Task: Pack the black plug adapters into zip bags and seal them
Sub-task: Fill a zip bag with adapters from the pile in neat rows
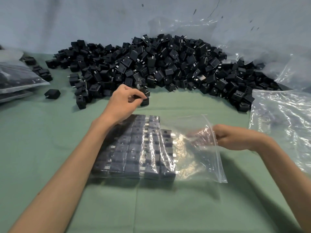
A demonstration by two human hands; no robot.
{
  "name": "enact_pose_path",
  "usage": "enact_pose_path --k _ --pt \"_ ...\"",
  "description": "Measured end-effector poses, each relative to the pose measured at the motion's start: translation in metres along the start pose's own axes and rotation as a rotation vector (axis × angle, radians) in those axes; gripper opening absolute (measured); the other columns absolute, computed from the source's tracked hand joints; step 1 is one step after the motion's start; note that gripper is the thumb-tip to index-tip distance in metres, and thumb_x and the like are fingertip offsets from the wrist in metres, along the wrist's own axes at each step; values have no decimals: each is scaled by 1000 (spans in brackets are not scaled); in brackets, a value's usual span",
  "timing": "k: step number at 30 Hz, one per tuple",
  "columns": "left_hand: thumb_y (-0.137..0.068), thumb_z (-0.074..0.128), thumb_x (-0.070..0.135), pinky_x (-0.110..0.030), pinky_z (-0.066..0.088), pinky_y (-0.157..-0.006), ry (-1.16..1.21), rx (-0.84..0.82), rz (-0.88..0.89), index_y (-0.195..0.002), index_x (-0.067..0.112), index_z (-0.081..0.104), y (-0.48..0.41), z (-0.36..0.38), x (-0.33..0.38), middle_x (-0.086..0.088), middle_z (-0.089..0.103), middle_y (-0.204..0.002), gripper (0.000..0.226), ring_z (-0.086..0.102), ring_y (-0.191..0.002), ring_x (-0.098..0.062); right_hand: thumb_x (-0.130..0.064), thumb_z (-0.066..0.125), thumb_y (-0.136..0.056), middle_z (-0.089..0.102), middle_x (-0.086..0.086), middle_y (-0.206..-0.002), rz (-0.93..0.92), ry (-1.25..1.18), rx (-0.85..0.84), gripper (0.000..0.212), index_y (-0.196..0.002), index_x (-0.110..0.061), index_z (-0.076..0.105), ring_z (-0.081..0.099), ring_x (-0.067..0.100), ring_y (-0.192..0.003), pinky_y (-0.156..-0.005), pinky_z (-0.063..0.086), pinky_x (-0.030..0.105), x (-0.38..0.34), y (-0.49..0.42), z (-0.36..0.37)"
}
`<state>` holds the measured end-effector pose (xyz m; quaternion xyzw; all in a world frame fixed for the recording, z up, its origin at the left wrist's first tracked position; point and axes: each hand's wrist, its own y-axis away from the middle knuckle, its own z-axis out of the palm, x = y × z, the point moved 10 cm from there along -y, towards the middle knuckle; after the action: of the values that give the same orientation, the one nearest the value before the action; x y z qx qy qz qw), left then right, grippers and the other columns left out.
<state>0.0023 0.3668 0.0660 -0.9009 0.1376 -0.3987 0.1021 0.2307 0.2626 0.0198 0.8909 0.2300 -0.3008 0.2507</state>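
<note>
A clear zip bag [200,148] lies on the green cloth in front of me, its mouth at the right. Rows of black plug adapters [134,148] fill its left part. My right hand [235,138] holds the bag's mouth, with fingers inside the plastic. My left hand [123,103] reaches over the bag's far edge and pinches a black adapter [145,101] at the near rim of the big pile of loose adapters [159,64].
Filled bags [15,78] lie stacked at the far left, with a few stray adapters [52,93] beside them. A stack of empty zip bags [282,125] sits at the right. A large crumpled plastic sheet [252,39] rests against the wall behind the pile.
</note>
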Motion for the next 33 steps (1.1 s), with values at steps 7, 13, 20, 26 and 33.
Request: enact_pose_path --k 7,13,20,26,33 --pt "-87 67 25 -26 53 -85 163 -480 173 -92 35 72 35 50 82 8 58 -102 12 61 -92 -4 0 56 -87 68 -9 -62 -71 222 567 36 -76 -33 65 55 5 -48 -46 38 11 -28 35 -77" --pt "-88 67 16 -33 53 -88 186 -637 335 -96 24 74 64 79 130 12 63 -100 13 62 -92 -10 -40 63 -78 62 -8 -104 -322 237 551 49 -123 -23 60 62 3 -70 -60 50 10 -79 32 -52" --pt "-86 67 3 -29 53 -88 318 -581 267 -94 11 75 63 73 124 -3 68 -101 14 65 -94 -15 -30 71 -73 62 -10 -92 -325 231 570 37 -108 -20 69 59 7 -69 -61 48 10 -76 32 -53" --pt "-86 65 2 -21 52 -88 393 -460 257 -87 15 68 50 61 119 5 64 -115 13 64 -98 -7 -20 74 -75 52 -16 -96 -206 249 609 32 -103 -25 59 60 6 -71 -61 49 15 -56 40 -70" --pt "-91 57 8 -13 48 -70 188 -177 55 -89 24 65 17 34 39 7 67 -93 18 65 -87 -12 -18 72 -83 58 -1 -96 174 175 290 16 -97 -22 65 65 7 -59 -63 51 25 29 30 -64"
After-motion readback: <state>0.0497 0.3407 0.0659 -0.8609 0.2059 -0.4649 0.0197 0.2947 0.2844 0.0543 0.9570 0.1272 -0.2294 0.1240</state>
